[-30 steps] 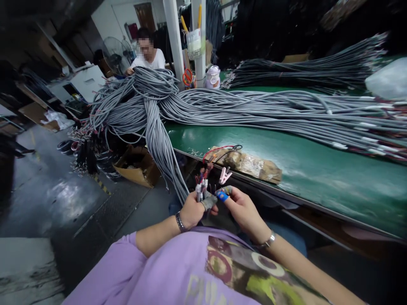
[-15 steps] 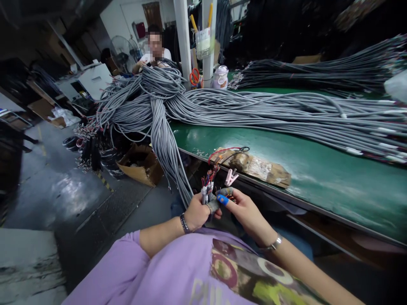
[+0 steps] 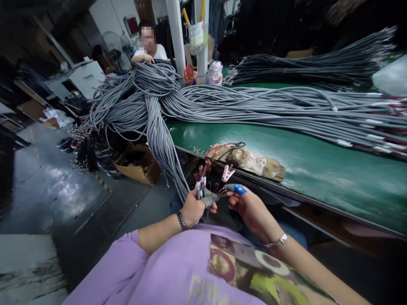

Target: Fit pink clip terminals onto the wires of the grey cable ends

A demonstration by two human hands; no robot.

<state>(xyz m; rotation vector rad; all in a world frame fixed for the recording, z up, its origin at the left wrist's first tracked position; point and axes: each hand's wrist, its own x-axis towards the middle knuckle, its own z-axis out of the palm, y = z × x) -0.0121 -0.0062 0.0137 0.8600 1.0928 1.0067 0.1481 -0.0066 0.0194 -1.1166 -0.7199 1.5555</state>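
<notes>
My left hand [image 3: 194,208] is closed around a bundle of grey cable ends [image 3: 199,189] wrapped in white. Red, blue and other thin wires stick up from their tops. From the same fist, thin coloured wires [image 3: 219,191] fan out to the right. At the tips of that fan is my right hand [image 3: 251,207], its fingers drawn together in a pinch on wire ends. Grey wrapping covers fingertips on both hands, and a blue wrap [image 3: 239,189] is on my right hand. Just above the wires, a pink clip [image 3: 227,173] sits by the table edge.
Grey cables [image 3: 248,103] lie along the green table [image 3: 305,148] and hang off its left end. A taped board [image 3: 254,163] with red and black leads rests near the front edge. A person [image 3: 149,48] is behind the cables; a cardboard box [image 3: 136,165] stands on the floor.
My right hand has moved slightly right, away from my left fist, and turned. The coloured wires now show spread between the hands. The person behind has raised a hand onto the cables.
</notes>
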